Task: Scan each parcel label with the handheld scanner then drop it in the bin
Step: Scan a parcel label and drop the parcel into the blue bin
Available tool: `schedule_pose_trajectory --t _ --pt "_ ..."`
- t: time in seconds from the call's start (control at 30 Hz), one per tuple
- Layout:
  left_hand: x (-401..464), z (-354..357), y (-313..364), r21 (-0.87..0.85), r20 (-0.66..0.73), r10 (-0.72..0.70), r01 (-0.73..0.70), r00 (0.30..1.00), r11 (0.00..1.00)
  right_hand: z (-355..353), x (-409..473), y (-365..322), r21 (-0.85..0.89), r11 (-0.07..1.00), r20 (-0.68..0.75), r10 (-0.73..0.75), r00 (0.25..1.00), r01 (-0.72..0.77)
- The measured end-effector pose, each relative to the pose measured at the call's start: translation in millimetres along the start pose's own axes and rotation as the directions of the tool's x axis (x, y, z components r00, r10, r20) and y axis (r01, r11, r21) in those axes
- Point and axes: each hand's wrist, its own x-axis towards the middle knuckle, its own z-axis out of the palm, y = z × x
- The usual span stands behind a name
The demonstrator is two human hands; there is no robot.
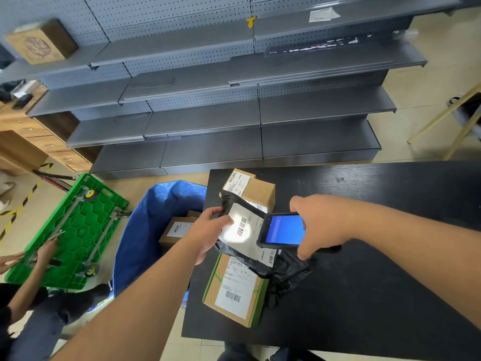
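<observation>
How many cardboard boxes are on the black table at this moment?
2: one cardboard box at the far edge of the black table, one green-edged box at the near left edge. The black poly parcel overlaps both and may hide more.

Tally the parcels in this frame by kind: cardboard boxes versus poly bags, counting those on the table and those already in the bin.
Cardboard boxes on the black table: 2, a plain one and a green-edged one
Cardboard boxes in the blue bin: 1 clearly visible; a corner behind it may be another
Black poly bags: 1, held by the left hand under the scanner
Total: 4 parcels
</observation>
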Motion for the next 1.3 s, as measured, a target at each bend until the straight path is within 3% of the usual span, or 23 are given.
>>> schedule_pose_trajectory --t 0.83,1.3 --pt "7.3 -12.5 -6.0 -0.019 0.007 -0.019 0.019 1.0 1.0 -3.6 -1.6 6.5 -0.014 1.0 0.003 0.022 1.0 -0.022" --pt "2.0 -51.2 -27.9 -0.165 -0.073 -0.039 0.027 0.997 0.986 -2.9 19.3 -25.7 0.051 0.999 -0.021 -0.01 1.0 0.011"
